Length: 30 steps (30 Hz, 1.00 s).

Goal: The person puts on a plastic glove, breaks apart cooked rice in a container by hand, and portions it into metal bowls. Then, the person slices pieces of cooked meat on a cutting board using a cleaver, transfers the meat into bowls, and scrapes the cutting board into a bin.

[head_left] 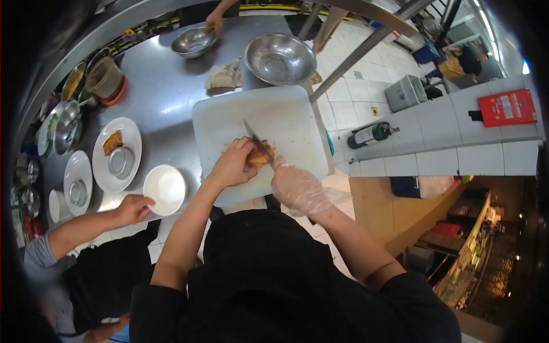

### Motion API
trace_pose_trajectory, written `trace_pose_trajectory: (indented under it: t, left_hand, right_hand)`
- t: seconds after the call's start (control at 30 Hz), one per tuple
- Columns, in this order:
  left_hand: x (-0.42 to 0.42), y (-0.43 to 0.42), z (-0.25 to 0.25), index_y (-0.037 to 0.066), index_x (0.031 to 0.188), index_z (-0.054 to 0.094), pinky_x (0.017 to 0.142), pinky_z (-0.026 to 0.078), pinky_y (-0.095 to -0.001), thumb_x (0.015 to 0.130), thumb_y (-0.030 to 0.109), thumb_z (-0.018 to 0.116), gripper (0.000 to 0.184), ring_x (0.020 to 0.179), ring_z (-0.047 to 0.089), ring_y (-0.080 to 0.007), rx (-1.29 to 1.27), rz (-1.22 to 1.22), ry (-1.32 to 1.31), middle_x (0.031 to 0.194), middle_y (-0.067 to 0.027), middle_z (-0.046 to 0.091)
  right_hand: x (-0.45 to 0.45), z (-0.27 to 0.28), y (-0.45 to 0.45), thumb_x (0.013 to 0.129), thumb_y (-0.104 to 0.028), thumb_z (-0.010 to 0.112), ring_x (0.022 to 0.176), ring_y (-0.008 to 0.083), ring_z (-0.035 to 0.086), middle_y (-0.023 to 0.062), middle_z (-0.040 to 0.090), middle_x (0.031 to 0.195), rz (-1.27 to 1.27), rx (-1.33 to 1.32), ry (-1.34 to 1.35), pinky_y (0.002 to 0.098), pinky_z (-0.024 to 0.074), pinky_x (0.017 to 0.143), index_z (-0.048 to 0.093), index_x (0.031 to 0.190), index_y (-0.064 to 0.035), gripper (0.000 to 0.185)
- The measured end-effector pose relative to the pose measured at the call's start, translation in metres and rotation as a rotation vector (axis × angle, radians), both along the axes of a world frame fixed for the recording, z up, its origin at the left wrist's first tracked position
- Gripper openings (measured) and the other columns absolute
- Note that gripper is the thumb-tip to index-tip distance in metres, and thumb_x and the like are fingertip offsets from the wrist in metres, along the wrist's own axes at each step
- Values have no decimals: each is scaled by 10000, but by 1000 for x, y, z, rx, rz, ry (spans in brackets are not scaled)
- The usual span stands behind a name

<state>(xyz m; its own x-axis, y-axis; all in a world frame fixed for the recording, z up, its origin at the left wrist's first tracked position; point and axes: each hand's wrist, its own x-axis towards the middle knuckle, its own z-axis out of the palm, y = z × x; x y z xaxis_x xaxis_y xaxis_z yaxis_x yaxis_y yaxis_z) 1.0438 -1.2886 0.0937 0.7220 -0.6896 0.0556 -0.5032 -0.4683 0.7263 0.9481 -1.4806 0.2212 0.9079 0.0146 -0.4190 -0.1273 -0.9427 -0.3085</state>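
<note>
A white cutting board (229,123) lies in front of me with a browned piece of food (260,158) near its middle; I cannot tell what food it is. My left hand (233,163) is bare, its fingers curled down and holding the piece from the left. In a clear plastic glove, my right hand (294,186) grips a kitchen knife (257,139) by the handle. The blade points away from me and to the left, lying across the food close to my left fingertips. Small crumbs dot the board around it.
A co-worker's hand (134,210) at left holds a white bowl (165,190). Beyond it are white plates (132,135) with small metal cups. Another person's hand (214,24) touches a metal bowl (193,43). A large metal bowl (280,59) and a cloth (224,75) sit behind the board.
</note>
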Motion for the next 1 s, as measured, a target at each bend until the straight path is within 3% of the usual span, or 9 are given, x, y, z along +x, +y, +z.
trace_pose_trajectory:
  t: [0.13, 0.2, 0.3, 0.4, 0.43, 0.67, 0.77, 0.83, 1.0]
  left_hand:
    - [2, 0, -9, 11, 1170, 648, 1088, 497, -457, 818, 151, 823, 417, 1234, 587, -391, -104, 16, 24, 1289, -169, 612]
    - [2, 1, -10, 11, 1191, 644, 1088, 502, -451, 822, 148, 824, 433, 1243, 585, -392, -46, 6, 63, 1308, -162, 611]
    - [6, 3, -8, 13, 1205, 644, 1100, 495, -453, 828, 152, 825, 441, 1259, 579, -394, -1, -8, 82, 1333, -159, 610]
    - [5, 11, -17, 19, 1201, 642, 1108, 489, -457, 833, 150, 820, 429, 1286, 566, -396, -156, 28, 40, 1330, -158, 606]
    - [3, 15, -14, 19, 1201, 642, 1108, 489, -457, 833, 150, 820, 429, 1286, 566, -396, -150, 20, 44, 1330, -158, 606]
    - [3, 18, -16, 27, 1169, 642, 1095, 492, -464, 836, 110, 794, 375, 1256, 583, -389, -139, -4, 20, 1299, -153, 614]
    - [0, 15, -20, 18, 1139, 642, 1060, 511, -455, 836, 102, 777, 342, 1220, 594, -379, -152, 22, 26, 1256, -153, 623]
    - [1, 14, -24, 11, 1122, 643, 1034, 525, -449, 838, 103, 769, 325, 1201, 598, -375, -154, 33, 24, 1226, -155, 628]
    - [4, 12, -26, 20, 1106, 632, 1023, 526, -453, 812, 90, 783, 338, 1184, 601, -381, -171, 49, 54, 1201, -148, 636]
  right_hand:
    - [-10, 29, 20, 1010, -107, 515, 922, 509, 754, 335, 743, 929, -25, -4, 144, 584, 589, 838, 522, 1134, 71, 217]
    - [-7, 29, 28, 1047, -125, 496, 970, 453, 775, 293, 765, 1039, -39, -93, 253, 555, 618, 818, 563, 1168, 36, 213]
    - [4, -82, 28, 1069, -171, 498, 957, 436, 780, 280, 769, 1027, 6, -90, -18, 550, 622, 797, 549, 1185, 10, 221]
    - [23, -97, 29, 1082, -217, 503, 951, 425, 782, 265, 771, 1028, -131, -101, 22, 533, 626, 778, 532, 1207, 3, 255]
    - [17, -74, 25, 1053, -157, 514, 845, 496, 753, 308, 736, 849, -132, 1, -66, 597, 604, 772, 497, 1188, 15, 220]
    - [-27, 7, 26, 1057, -133, 467, 766, 492, 743, 287, 719, 781, -1, -56, 104, 599, 589, 691, 485, 1103, 24, 165]
    - [-30, 15, 31, 1045, -100, 475, 721, 476, 736, 261, 698, 731, 3, -32, 47, 576, 587, 642, 482, 1081, 29, 135]
    - [-23, 17, 35, 1051, -106, 498, 844, 432, 774, 230, 750, 858, 11, -94, 138, 529, 624, 749, 505, 1120, -2, 125]
    - [-17, -11, 35, 1062, -124, 497, 809, 409, 781, 215, 750, 824, 60, -127, 62, 511, 627, 698, 505, 1109, -9, 124]
